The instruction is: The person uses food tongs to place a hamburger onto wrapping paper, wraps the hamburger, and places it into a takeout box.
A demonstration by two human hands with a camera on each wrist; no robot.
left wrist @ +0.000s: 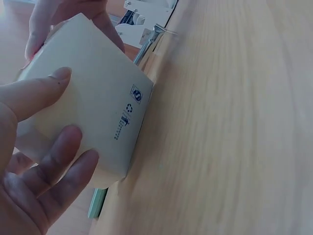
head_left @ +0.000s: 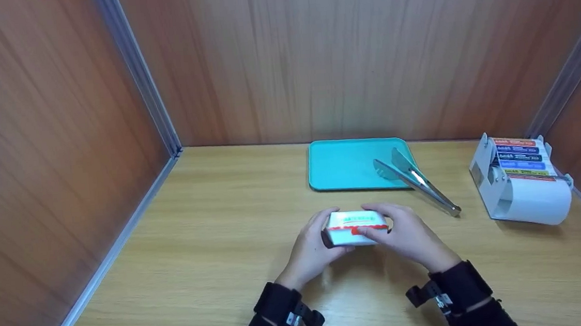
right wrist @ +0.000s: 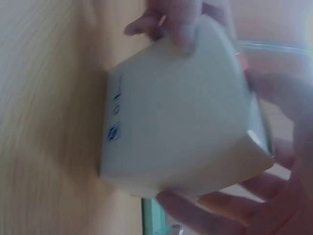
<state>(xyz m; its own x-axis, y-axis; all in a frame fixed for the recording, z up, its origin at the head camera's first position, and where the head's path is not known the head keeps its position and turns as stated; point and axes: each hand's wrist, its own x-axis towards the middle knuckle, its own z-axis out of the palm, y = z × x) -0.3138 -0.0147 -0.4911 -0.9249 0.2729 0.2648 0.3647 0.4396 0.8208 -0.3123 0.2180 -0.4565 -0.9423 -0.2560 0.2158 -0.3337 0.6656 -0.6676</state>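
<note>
A small white paper food box (head_left: 345,237) is held between both hands above the table's middle. Green print shows on its top, and a red strip (head_left: 337,228) runs along the front edge of that top. My left hand (head_left: 307,249) grips the box's left side, thumb along the near wall. From the right, my right hand (head_left: 410,236) holds it with the thumb at the red strip. Blue printed marks (left wrist: 128,111) stand low on the plain near wall in the left wrist view. The box's far side is hidden.
A turquoise tray (head_left: 340,164) lies by the back wall. Metal tongs (head_left: 427,187) rest with their tips over its right part, handle end on the table. At the right stands a white label dispenser (head_left: 537,200) with several coloured label rolls. Wooden panels (head_left: 313,57) enclose the table.
</note>
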